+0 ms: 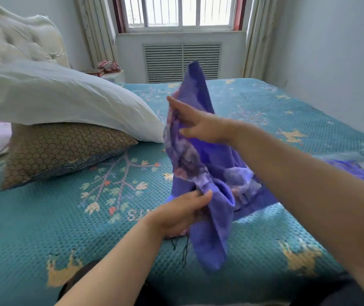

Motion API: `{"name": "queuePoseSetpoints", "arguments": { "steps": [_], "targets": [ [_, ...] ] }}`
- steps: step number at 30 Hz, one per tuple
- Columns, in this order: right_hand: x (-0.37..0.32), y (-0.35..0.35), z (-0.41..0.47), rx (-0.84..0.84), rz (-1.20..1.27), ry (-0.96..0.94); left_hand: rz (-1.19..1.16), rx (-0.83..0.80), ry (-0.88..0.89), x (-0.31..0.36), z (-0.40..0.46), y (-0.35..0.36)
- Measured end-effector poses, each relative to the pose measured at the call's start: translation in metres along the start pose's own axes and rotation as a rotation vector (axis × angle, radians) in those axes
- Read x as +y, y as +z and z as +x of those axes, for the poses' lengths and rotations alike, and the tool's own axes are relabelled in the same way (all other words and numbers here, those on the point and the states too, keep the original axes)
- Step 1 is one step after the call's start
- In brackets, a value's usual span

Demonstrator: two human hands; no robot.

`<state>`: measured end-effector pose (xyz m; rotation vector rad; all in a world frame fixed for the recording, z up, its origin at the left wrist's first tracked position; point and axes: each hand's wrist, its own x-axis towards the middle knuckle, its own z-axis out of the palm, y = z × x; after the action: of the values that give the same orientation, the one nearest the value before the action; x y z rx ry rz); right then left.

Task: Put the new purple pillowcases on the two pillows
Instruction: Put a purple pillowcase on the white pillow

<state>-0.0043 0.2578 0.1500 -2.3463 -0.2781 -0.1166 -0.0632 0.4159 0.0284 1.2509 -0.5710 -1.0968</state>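
Soft window (177, 12) daylight, slight blur

Bed (44, 217) covered by a teal textured spread patterned with branches and yellow figures. At left, a brown honeycomb-patterned pillow (61, 151) lies directly on the spread, with a white pillow (66, 98) resting on top of it. At right edge, a purple cloth (353, 171) lies flat on the spread.
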Motion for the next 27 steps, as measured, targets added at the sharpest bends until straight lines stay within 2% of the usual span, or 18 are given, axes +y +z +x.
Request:
{"name": "queuePoseSetpoints", "arguments": {
  "steps": [1,2,4,5,7,9,10,12,14,16,18,20,22,24,26,27],
  "targets": [
    [-0.005,0.021,0.002,-0.120,-0.004,-0.043,0.184,-0.045,-0.046,0.000,-0.003,-0.002],
    [-0.005,0.041,-0.003,-0.165,-0.024,-0.039,0.393,-0.092,-0.095,0.001,-0.007,-0.005],
    [0.017,0.069,-0.023,-0.088,-0.059,0.049,0.753,-0.109,-0.197,0.004,-0.010,-0.019],
    [0.034,0.076,-0.036,-0.021,-0.116,0.134,0.796,-0.084,-0.218,0.009,-0.012,-0.024],
    [0.068,0.087,-0.070,0.059,-0.320,0.364,0.700,0.114,-0.127,0.016,-0.010,-0.037],
    [0.099,0.093,-0.099,0.069,-0.392,0.551,0.760,0.482,0.090,0.021,0.002,-0.061],
    [0.110,0.095,-0.111,0.069,-0.350,0.623,0.879,0.631,0.163,0.022,0.008,-0.075],
    [0.130,0.100,-0.128,0.058,-0.209,0.702,1.078,0.743,0.132,0.018,0.019,-0.098],
    [0.138,0.106,-0.135,0.097,-0.062,0.726,1.087,0.718,0.007,0.007,0.032,-0.117],
    [0.132,0.115,-0.134,0.169,0.193,0.747,1.066,0.699,-0.063,0.000,0.042,-0.123],
    [0.122,0.118,-0.133,0.111,0.438,0.783,1.112,0.698,-0.124,-0.007,0.050,-0.129],
    [0.114,0.111,-0.135,-0.027,0.575,0.791,1.182,0.754,-0.234,-0.009,0.055,-0.137],
    [0.109,0.090,-0.141,-0.183,0.622,0.690,1.296,0.767,-0.359,-0.009,0.054,-0.143],
    [0.111,0.060,-0.151,-0.270,0.699,0.578,1.414,0.708,-0.514,-0.009,0.051,-0.152],
    [0.114,0.037,-0.159,-0.227,0.819,0.473,1.511,0.674,-0.619,-0.010,0.048,-0.156],
    [0.116,0.030,-0.162,-0.144,0.887,0.435,1.573,0.698,-0.634,-0.011,0.047,-0.155]
  ]
}}
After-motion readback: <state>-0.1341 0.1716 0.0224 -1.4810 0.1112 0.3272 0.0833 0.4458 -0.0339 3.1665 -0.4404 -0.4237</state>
